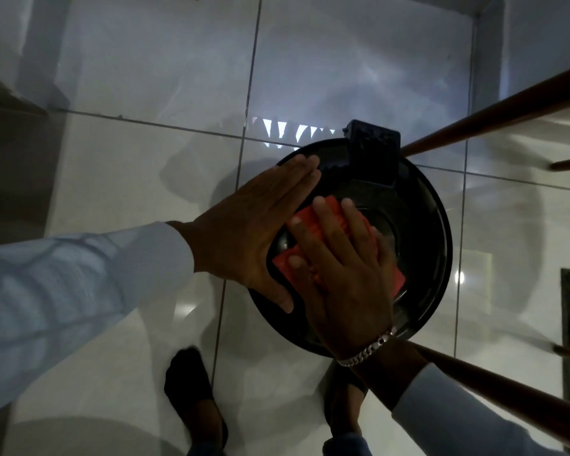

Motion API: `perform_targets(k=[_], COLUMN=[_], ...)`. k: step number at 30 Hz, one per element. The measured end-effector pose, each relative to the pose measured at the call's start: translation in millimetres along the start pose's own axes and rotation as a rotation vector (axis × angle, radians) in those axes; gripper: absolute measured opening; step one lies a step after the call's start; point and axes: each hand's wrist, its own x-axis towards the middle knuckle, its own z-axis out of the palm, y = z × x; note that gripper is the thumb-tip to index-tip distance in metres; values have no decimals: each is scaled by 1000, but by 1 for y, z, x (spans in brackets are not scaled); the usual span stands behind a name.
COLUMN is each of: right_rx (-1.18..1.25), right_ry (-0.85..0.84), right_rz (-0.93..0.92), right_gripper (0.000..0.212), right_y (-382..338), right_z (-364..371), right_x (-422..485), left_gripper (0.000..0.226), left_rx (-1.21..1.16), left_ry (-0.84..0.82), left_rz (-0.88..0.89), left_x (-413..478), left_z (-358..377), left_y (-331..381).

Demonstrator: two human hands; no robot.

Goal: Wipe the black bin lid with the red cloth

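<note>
On the shiny tile floor [145, 179] sits a round black bin, seen from right above. Its lid [422, 218] is black and glossy, with a boxy hinge part [372, 143] at the far edge.

A red cloth [313, 222] lies flat on the lid, near the middle and a bit toward the left side. The right hand [339, 268] lies on top of the cloth. It is open and flat, with the fingers spread out and pointing away from the person. The palm presses the cloth down onto the lid. Red corners stick out past the fingers on both sides. A silver chain bracelet [366, 348] goes around the right wrist.

The left hand [254, 225] is also open and flat, with the fingers held close together. It rests on the left side of the lid, with its fingertips near the far rim. It holds nothing. Its thumb lies on the near left part of the lid. The edge of this hand is just beside the cloth and the right fingers.

Both arms wear pale sleeves [63, 274].

Down below, two feet in dark shoes [191, 390] stand on the floor near the bin.

Two brown wooden bars [494, 113] cross the right side, one above the bin and one below it.
</note>
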Motion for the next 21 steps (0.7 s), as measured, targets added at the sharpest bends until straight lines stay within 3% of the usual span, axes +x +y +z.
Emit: perform_targets(k=[5, 11, 17, 21], right_rx=[-40, 35, -1, -33], right_ry=[-66, 30, -65, -77], right_rz=[-297, 21, -366, -283], right_gripper=[43, 51, 41, 42], right_y=[24, 1, 19, 22], right_z=[-3, 3, 0, -4], right_x=[-20, -2, -30, -20], left_gripper=[151, 150, 151, 156], left_rx=[23, 1, 49, 64], left_ry=[-15, -20, -103, -146], left_rz=[5, 30, 84, 75], left_x=[0, 1, 3, 2], left_z=[1, -1, -5, -8], left_y=[0, -1, -2, -2])
